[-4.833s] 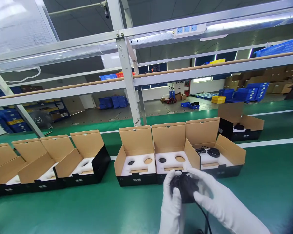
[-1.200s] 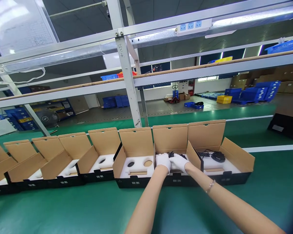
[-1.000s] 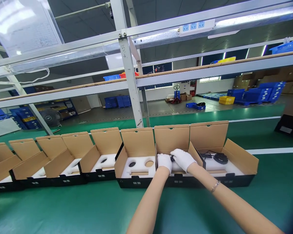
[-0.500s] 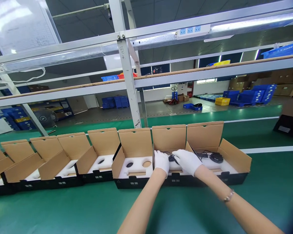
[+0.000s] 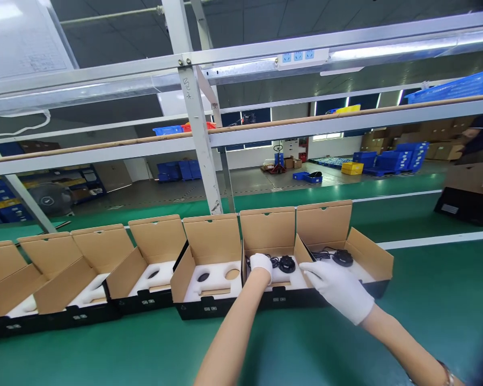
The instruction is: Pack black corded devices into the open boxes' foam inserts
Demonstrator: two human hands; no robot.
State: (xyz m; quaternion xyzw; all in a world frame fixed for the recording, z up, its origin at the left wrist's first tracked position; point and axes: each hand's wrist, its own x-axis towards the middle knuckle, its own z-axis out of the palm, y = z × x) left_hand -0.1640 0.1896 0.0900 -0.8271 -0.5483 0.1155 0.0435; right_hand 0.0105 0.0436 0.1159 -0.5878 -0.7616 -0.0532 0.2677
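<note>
My gloved left hand [image 5: 261, 264] rests curled inside the open cardboard box with white foam insert [image 5: 268, 230], touching the foam beside the round black device with its coiled cable [image 5: 286, 263], now seated there. My right hand [image 5: 338, 287] hovers open, grasping nothing, just before the box. The box right of it [image 5: 370, 256] is filled; the box left of my hands [image 5: 217, 279] and those beyond look unfilled.
</note>
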